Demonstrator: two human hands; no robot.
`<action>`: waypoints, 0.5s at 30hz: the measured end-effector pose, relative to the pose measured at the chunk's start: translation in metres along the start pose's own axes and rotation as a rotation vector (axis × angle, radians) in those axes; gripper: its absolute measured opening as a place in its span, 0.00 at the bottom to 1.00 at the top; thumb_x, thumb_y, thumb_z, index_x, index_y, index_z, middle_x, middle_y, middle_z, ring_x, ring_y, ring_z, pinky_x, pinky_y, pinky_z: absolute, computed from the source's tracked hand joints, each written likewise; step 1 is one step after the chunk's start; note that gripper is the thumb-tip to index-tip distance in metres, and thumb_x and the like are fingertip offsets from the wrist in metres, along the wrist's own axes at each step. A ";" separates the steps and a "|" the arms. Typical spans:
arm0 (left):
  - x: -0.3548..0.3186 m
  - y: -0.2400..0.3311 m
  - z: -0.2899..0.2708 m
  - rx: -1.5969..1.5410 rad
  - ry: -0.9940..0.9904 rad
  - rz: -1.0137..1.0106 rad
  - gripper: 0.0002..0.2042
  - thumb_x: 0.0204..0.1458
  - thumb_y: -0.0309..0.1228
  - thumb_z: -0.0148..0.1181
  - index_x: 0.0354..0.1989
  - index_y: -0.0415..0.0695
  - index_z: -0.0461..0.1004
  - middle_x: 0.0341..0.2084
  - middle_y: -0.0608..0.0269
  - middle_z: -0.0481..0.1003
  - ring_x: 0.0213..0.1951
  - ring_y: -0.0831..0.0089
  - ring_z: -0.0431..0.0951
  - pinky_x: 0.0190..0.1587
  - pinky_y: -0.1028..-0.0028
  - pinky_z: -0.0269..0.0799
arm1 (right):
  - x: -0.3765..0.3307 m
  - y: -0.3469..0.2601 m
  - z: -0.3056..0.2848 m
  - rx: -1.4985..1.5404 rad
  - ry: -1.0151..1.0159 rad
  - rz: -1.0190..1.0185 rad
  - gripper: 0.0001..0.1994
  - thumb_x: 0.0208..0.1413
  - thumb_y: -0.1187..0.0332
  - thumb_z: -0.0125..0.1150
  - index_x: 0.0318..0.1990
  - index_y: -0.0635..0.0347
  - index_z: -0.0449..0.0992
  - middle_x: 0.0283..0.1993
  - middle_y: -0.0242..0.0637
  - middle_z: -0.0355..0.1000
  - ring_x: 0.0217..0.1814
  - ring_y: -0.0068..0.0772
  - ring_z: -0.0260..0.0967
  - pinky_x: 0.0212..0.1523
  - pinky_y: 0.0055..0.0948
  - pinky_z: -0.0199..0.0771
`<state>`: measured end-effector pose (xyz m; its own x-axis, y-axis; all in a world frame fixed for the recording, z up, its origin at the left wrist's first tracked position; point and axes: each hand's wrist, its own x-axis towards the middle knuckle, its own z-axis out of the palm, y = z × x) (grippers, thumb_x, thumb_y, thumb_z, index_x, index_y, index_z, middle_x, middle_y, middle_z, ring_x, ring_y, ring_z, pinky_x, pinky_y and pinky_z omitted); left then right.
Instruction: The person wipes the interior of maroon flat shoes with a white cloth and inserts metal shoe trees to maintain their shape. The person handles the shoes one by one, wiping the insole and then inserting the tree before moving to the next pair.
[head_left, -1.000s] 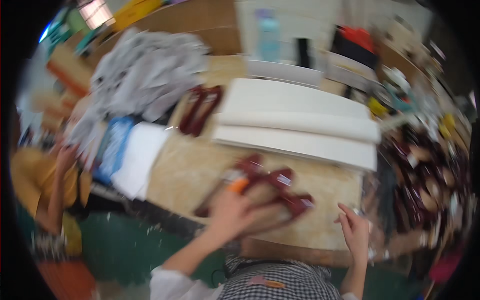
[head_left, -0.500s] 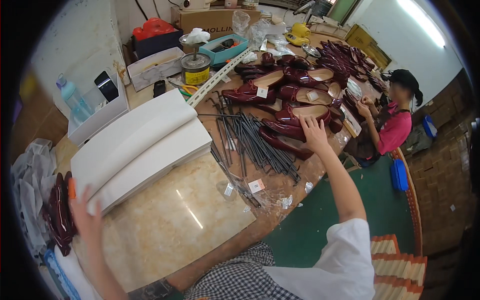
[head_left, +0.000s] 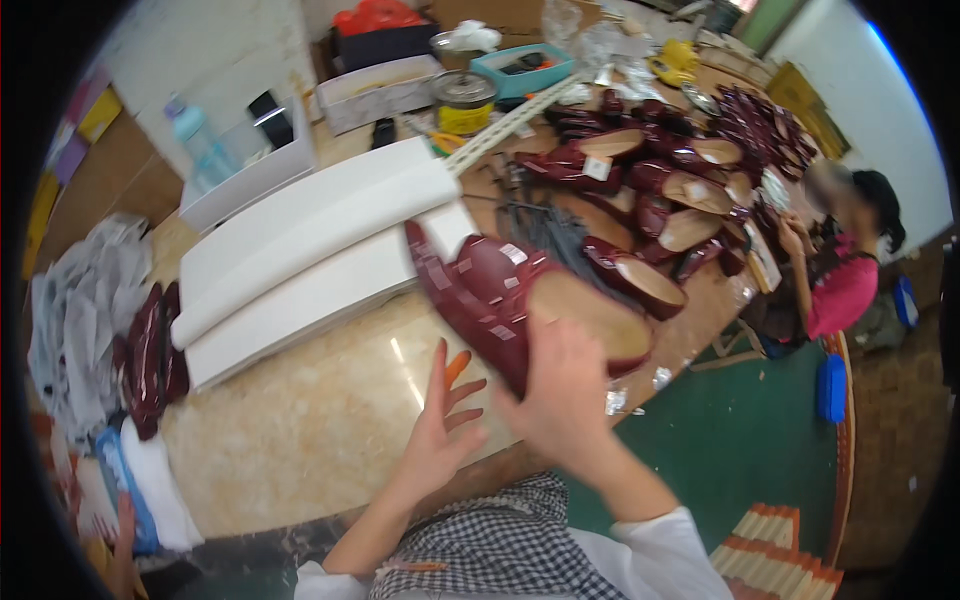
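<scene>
Over the near part of the marble-patterned board, my right hand (head_left: 568, 395) grips a pair of glossy burgundy flat shoes (head_left: 490, 300). Motion smears them slightly; one shows its beige insole, and pale stickers dot the uppers. Just left of the shoes is my left hand (head_left: 435, 435), fingers spread and holding nothing. Something orange (head_left: 457, 368) covers one of its fingertips. Beyond the held pair, a single burgundy shoe (head_left: 634, 280) lies beside a heap of dark thin rods (head_left: 555, 235), partly hidden behind it. Several more burgundy shoes (head_left: 690, 187) are piled farther right.
White sheets (head_left: 320, 250) are stacked on the marble-patterned board (head_left: 290, 440). Burgundy shoes (head_left: 148, 360) and crumpled plastic (head_left: 85, 310) lie far left. A tin (head_left: 463, 103) and a turquoise tray (head_left: 528, 70) stand behind. A co-worker in pink (head_left: 842, 290) sits right; another person's hand (head_left: 122, 528) shows lower left.
My right hand has taken the burgundy shoes from the pile and brought them nearer, over the board. My left hand has come from the far left toward them. The view has shifted.
</scene>
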<state>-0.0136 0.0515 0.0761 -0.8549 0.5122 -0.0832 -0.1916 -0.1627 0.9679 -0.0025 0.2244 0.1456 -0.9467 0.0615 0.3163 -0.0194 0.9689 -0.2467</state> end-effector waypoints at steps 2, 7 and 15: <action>-0.020 0.006 -0.022 -0.001 0.160 0.014 0.49 0.49 0.36 0.64 0.72 0.45 0.32 0.65 0.53 0.53 0.63 0.63 0.59 0.58 0.66 0.65 | -0.005 -0.053 0.031 0.224 0.000 -0.072 0.41 0.41 0.55 0.68 0.59 0.74 0.60 0.44 0.50 0.65 0.46 0.47 0.64 0.46 0.41 0.64; -0.048 -0.012 -0.120 0.190 0.525 -0.045 0.34 0.50 0.35 0.63 0.64 0.39 0.55 0.52 0.55 0.69 0.51 0.68 0.71 0.53 0.72 0.67 | -0.004 -0.093 0.118 0.974 -0.570 -0.100 0.34 0.53 0.66 0.63 0.64 0.68 0.54 0.43 0.50 0.68 0.44 0.47 0.70 0.44 0.39 0.70; -0.154 -0.015 -0.192 0.525 0.817 -0.298 0.28 0.49 0.31 0.61 0.59 0.34 0.64 0.34 0.53 0.78 0.36 0.69 0.78 0.41 0.71 0.72 | 0.008 -0.036 0.068 0.680 -0.323 -0.103 0.23 0.55 0.75 0.59 0.58 0.69 0.62 0.34 0.50 0.73 0.30 0.46 0.73 0.33 0.35 0.72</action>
<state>0.0285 -0.1867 0.0292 -0.9125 -0.2941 -0.2842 -0.3827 0.3693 0.8468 -0.0312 0.1739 0.0942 -0.9744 -0.1961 0.1100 -0.2077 0.5983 -0.7739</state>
